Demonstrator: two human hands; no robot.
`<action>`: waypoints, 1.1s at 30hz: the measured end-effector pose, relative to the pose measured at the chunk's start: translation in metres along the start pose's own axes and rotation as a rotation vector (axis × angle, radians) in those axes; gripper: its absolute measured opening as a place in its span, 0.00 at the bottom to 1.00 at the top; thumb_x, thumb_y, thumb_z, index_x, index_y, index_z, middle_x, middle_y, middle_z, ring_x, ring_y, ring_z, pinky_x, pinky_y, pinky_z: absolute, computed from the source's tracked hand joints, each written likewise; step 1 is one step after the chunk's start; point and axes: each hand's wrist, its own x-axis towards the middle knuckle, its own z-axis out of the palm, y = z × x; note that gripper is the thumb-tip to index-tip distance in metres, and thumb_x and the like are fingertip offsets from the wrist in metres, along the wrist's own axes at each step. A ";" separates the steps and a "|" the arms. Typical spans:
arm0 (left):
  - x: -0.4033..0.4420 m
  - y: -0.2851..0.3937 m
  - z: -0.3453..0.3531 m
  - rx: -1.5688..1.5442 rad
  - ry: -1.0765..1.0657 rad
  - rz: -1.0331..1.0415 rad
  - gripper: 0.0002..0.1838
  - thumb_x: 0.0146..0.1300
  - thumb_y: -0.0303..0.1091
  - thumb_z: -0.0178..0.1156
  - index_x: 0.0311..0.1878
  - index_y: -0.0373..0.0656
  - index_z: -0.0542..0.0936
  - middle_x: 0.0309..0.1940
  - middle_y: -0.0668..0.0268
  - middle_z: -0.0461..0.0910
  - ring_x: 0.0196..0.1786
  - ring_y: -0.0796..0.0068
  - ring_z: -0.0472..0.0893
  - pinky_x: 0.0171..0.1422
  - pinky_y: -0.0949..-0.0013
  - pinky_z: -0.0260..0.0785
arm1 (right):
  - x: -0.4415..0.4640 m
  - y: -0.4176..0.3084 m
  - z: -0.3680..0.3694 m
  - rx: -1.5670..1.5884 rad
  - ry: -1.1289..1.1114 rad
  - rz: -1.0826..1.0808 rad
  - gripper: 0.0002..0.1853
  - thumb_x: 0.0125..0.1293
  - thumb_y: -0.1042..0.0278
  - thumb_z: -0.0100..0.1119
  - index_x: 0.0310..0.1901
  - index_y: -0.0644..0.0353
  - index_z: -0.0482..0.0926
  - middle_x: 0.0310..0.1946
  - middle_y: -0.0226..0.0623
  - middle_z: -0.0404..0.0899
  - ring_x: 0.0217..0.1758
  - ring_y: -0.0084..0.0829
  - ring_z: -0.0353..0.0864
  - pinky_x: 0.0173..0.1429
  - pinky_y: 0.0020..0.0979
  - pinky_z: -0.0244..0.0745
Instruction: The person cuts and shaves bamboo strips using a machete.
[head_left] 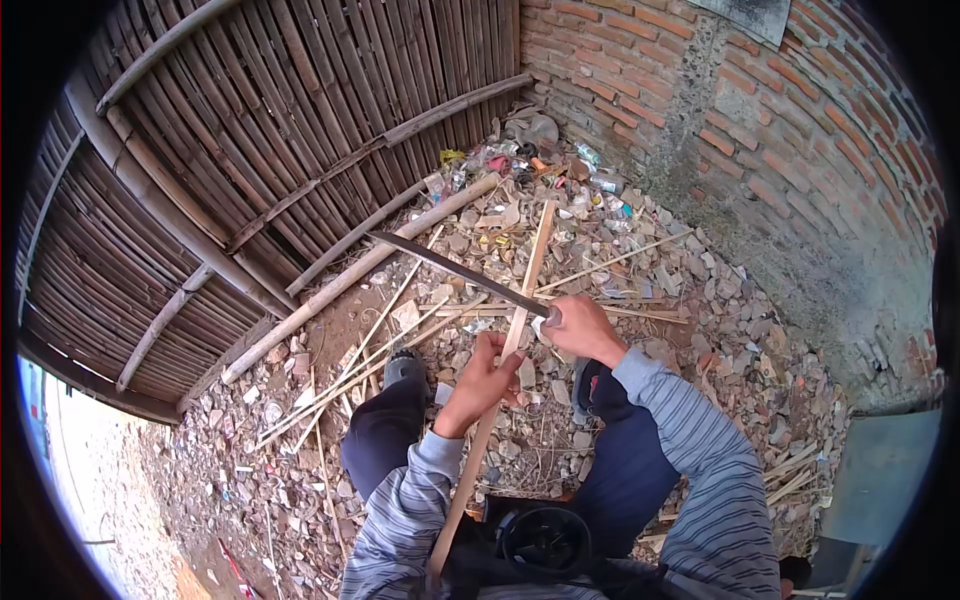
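Note:
My left hand [485,378] is closed around a long flat bamboo strip [535,262], which runs from near my body away toward the rubble. In my right hand [580,328] is the handle of a long-bladed machete [455,268]. Its dark blade points to the upper left and crosses over the strip just beyond my left hand. Whether the edge touches the strip, I cannot tell. Several thin split bamboo strips [350,378] lie on the ground between and beyond my feet.
A bamboo slat fence [300,110] stands at the left, with a thick bamboo pole [330,293] along its foot. A brick wall [760,150] rises on the right. Rubble [710,340] covers the ground, and litter [545,165] is heaped in the corner. More strips [790,478] lie at lower right.

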 end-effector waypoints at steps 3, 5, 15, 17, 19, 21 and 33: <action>0.008 -0.016 0.002 -0.129 -0.008 0.039 0.18 0.77 0.28 0.60 0.62 0.32 0.67 0.46 0.58 0.77 0.31 0.74 0.82 0.36 0.65 0.87 | 0.004 0.011 -0.001 0.050 0.053 0.010 0.15 0.57 0.57 0.69 0.35 0.62 0.88 0.31 0.53 0.87 0.37 0.54 0.89 0.45 0.50 0.82; 0.005 -0.013 0.000 -0.075 -0.114 0.007 0.19 0.77 0.27 0.61 0.64 0.31 0.68 0.48 0.58 0.76 0.36 0.72 0.84 0.40 0.63 0.90 | 0.005 0.016 -0.004 0.068 0.070 0.029 0.16 0.57 0.56 0.70 0.36 0.63 0.88 0.31 0.53 0.87 0.37 0.54 0.88 0.45 0.49 0.81; 0.012 -0.055 -0.022 0.300 -0.030 -0.085 0.20 0.79 0.35 0.61 0.65 0.32 0.72 0.29 0.60 0.85 0.25 0.66 0.87 0.29 0.60 0.84 | -0.009 0.028 -0.024 0.204 0.156 0.073 0.24 0.62 0.44 0.74 0.29 0.63 0.84 0.23 0.44 0.83 0.28 0.43 0.84 0.39 0.45 0.77; 0.015 -0.068 -0.024 0.297 -0.023 -0.143 0.21 0.78 0.35 0.61 0.65 0.31 0.73 0.29 0.58 0.86 0.26 0.66 0.88 0.29 0.61 0.83 | -0.011 0.031 -0.025 0.250 0.191 0.053 0.25 0.62 0.44 0.74 0.28 0.62 0.84 0.22 0.43 0.82 0.27 0.42 0.83 0.38 0.45 0.76; 0.018 -0.075 -0.027 0.291 -0.020 -0.208 0.21 0.78 0.35 0.61 0.66 0.31 0.73 0.29 0.57 0.87 0.26 0.66 0.89 0.29 0.62 0.83 | -0.012 0.035 -0.026 0.196 0.251 0.043 0.24 0.62 0.45 0.74 0.27 0.62 0.83 0.21 0.42 0.82 0.27 0.41 0.82 0.38 0.44 0.75; 0.021 -0.085 -0.033 0.267 -0.068 -0.320 0.22 0.74 0.34 0.65 0.65 0.31 0.75 0.34 0.53 0.89 0.28 0.66 0.89 0.33 0.62 0.84 | -0.013 0.037 -0.025 0.203 0.250 0.062 0.24 0.62 0.45 0.74 0.27 0.62 0.83 0.21 0.42 0.81 0.27 0.41 0.82 0.38 0.44 0.74; 0.013 -0.137 -0.029 0.507 -0.256 -0.566 0.21 0.71 0.26 0.61 0.64 0.31 0.73 0.41 0.50 0.89 0.37 0.59 0.92 0.40 0.57 0.90 | -0.020 0.053 -0.033 0.200 0.219 0.113 0.25 0.62 0.42 0.75 0.35 0.61 0.87 0.27 0.43 0.86 0.34 0.45 0.87 0.42 0.45 0.77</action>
